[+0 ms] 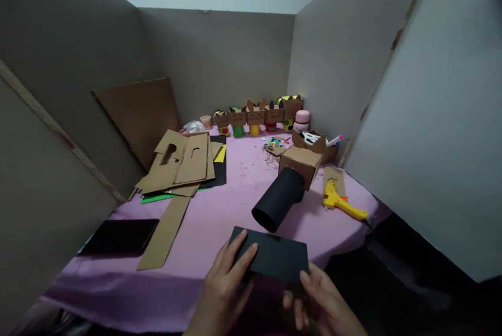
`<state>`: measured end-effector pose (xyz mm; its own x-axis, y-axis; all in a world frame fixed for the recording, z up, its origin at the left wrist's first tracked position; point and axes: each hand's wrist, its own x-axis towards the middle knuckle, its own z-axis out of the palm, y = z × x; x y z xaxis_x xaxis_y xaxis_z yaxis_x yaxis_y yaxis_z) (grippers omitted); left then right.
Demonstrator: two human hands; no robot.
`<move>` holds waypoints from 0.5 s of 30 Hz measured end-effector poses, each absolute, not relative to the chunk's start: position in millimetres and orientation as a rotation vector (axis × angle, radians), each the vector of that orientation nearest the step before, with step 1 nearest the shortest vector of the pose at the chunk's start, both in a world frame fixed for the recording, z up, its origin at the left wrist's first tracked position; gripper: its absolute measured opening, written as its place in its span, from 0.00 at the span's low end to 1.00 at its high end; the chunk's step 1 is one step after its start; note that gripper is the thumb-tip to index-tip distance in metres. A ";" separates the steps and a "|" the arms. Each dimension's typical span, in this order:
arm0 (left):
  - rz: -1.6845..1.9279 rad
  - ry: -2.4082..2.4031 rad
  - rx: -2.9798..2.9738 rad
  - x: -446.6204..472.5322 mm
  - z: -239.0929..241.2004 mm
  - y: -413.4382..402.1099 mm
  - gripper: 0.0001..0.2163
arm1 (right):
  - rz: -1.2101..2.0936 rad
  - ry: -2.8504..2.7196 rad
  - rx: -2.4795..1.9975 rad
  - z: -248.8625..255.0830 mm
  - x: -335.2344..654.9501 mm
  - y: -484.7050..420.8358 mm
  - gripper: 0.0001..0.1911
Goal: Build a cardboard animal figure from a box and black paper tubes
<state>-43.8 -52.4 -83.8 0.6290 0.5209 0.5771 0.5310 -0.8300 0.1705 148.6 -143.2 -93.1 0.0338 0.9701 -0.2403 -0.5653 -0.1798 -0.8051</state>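
Note:
A black rectangle of paper or card (278, 255) is held between my two hands above the table's front edge. My left hand (229, 278) grips its left end, two fingers lying on top and the thumb hidden below. At the lower right corner my right hand (323, 299) pinches it with the thumb on top; its other fingers curl underneath. Just beyond lies a black paper tube (279, 197), its open end towards me. The tube joins a cardboard box head (301, 160) with pointed ears, tipped on its side.
Cardboard pieces (176, 163) are stacked at the left, near a dark tablet or phone (120, 236) and a cardboard strip (167, 234). A yellow glue gun (341, 204) lies right. Several cardboard animal figures (254, 116) stand behind. A box of scissors and pens (331, 153) is at back right.

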 end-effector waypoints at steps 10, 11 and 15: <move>-1.093 -0.976 -2.840 -48.2 -94.4 -47.9 0.26 | 1.338 -0.470 -0.972 -83.5 156.7 -135.5 0.29; -1.105 -0.994 -2.837 -48.2 -94.3 -48.0 0.26 | 1.311 -0.462 -0.982 -82.9 158.1 -134.6 0.28; -1.101 -0.973 -2.851 -47.9 -92.9 -50.0 0.27 | 1.316 -0.547 -0.986 -83.2 162.4 -132.0 0.26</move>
<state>-47.9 -50.0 -92.9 0.5808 0.5611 0.5898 0.5158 -0.8142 0.2667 162.4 -132.0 -83.2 0.2144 0.9579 -0.1907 -0.5410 -0.0461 -0.8398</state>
